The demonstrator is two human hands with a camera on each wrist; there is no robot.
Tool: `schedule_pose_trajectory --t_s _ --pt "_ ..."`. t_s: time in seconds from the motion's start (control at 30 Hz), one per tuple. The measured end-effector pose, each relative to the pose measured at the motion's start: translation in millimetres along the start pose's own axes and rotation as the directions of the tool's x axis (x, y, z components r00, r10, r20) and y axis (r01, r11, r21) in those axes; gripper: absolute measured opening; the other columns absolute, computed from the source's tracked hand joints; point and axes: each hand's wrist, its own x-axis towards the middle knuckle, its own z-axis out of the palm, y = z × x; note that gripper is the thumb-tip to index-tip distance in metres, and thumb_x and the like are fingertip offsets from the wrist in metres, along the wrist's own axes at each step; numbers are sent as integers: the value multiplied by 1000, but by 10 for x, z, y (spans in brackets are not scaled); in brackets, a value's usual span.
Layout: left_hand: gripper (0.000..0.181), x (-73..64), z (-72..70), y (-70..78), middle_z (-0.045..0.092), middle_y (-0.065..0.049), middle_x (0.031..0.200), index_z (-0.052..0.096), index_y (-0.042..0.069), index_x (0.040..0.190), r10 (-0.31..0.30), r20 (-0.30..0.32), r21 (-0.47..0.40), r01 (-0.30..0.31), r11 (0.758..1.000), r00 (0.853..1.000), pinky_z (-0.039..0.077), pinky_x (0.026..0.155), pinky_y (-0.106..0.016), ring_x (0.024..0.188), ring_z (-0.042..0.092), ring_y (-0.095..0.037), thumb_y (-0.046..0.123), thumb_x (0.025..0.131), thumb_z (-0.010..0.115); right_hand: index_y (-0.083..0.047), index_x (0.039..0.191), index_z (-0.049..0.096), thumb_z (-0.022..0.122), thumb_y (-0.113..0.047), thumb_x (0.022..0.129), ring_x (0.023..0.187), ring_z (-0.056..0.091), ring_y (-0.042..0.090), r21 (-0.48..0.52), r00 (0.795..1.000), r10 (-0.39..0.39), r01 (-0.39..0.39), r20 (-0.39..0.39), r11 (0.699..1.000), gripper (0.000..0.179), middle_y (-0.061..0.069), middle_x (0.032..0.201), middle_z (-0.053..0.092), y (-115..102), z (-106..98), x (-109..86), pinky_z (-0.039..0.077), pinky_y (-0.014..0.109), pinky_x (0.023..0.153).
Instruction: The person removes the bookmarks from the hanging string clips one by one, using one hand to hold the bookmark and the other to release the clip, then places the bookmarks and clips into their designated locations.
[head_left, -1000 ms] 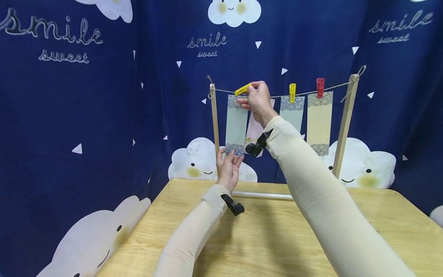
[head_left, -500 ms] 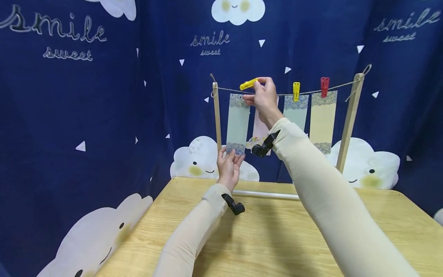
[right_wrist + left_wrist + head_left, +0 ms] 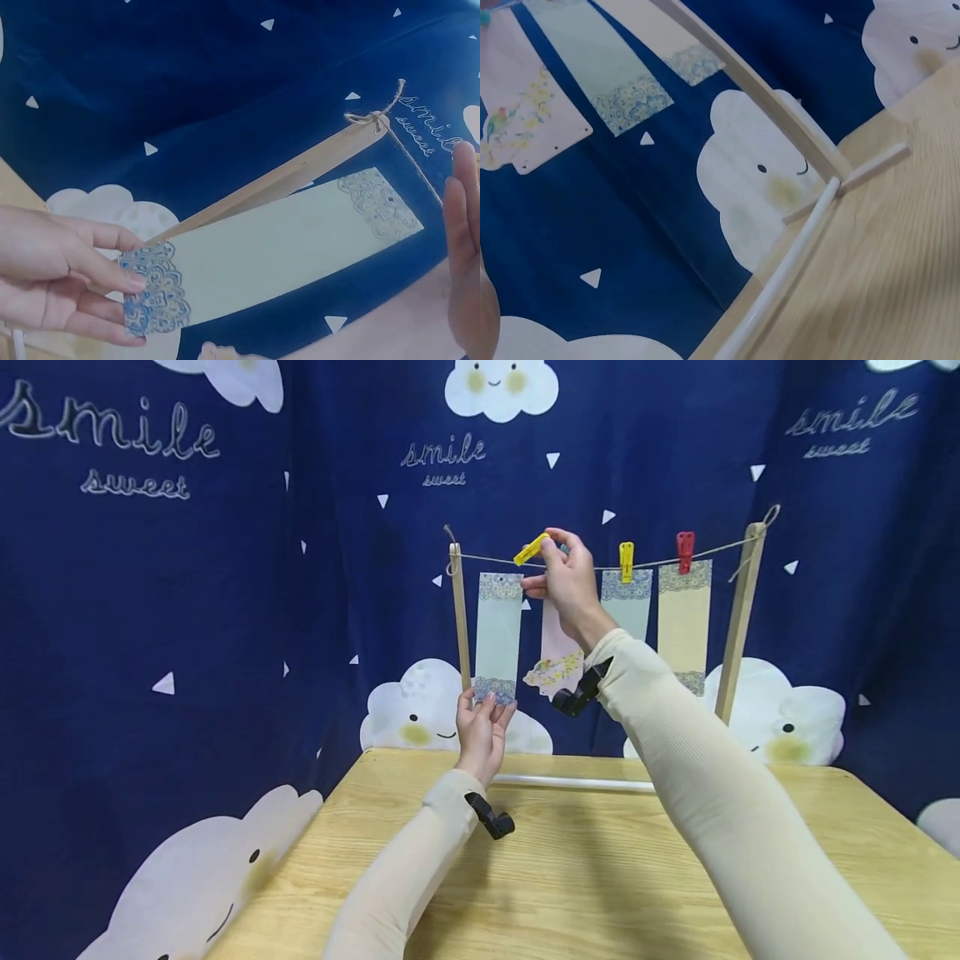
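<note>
My left hand (image 3: 482, 735) pinches the bottom edge of a pale green card (image 3: 498, 635) with blue lace-pattern ends. The card stands upright, its top just below the twine (image 3: 487, 558). In the right wrist view the card (image 3: 262, 255) shows full length, thumb in front of its patterned end. My right hand (image 3: 567, 577) pinches a yellow clothespin (image 3: 531, 550) between thumb and index finger, up at the twine. Its lower fingers reach to the card's top right corner. Behind this hand hangs a pink card (image 3: 561, 660) with a flowered end, its top partly hidden.
Farther right, a yellow clothespin (image 3: 626, 562) holds another green card (image 3: 627, 602), and a red clothespin (image 3: 686, 552) holds a cream card (image 3: 683, 627). Wooden posts (image 3: 461, 618) carry the twine, with a white rod (image 3: 577, 783) low between them over the wooden table (image 3: 555, 868).
The green card has moved left, toward the post, and a little lower below the twine. The right hand with its clothespin has shifted right, away from the card's top. The head view swayed slightly.
</note>
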Motion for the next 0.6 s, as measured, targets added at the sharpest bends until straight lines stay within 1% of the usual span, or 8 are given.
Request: schedule_pose_trajectory --t_s 0.1,0.17,0.23,0.4,0.5,0.6 --pt "23 -22 -40 33 53 -21 123 43 7 127 2 27 19 -3 1000 1000 55 95 -45 98 67 -28 -4 107 47 -9 157 38 44 -23 113 64 69 13 -7 1000 -14 14 23 1000 46 14 138 62 2 -32 -32 57 21 58" --pt "25 -45 -63 47 51 -24 132 42 6 129 3 46 27 -4 1000 999 55 96 -45 109 66 -32 -5 107 45 -7 158 37 43 -22 113 63 69 13 -15 999 -28 28 43 999 48 16 139 61 14 -52 -58 55 20 56" --pt "28 -69 -76 57 48 -26 137 41 6 132 0 67 30 -2 1000 998 54 97 -45 116 63 -35 -6 107 44 -5 157 39 43 -22 113 62 69 12 -25 998 -42 43 56 999 47 17 138 61 24 -72 -80 55 20 54" --pt "35 -140 -81 83 44 -25 141 40 9 137 -17 109 48 12 999 994 52 99 -45 122 59 -36 -8 106 43 -4 151 47 45 -21 113 60 67 12 -41 996 -63 66 56 997 42 17 131 64 41 -125 -133 54 19 53" --pt "38 -193 -95 101 44 -25 143 40 10 139 -24 124 70 15 997 992 53 99 -44 124 59 -36 -8 106 44 -4 152 47 46 -21 112 60 66 13 -54 996 -58 62 67 997 43 19 132 62 49 -158 -172 54 20 54" --pt "38 -257 -106 123 45 -25 143 39 11 138 -23 126 90 12 996 992 54 98 -43 123 59 -36 -9 105 44 -5 154 45 48 -22 112 59 65 13 -60 995 -49 54 88 997 46 21 134 61 57 -195 -224 54 20 54"
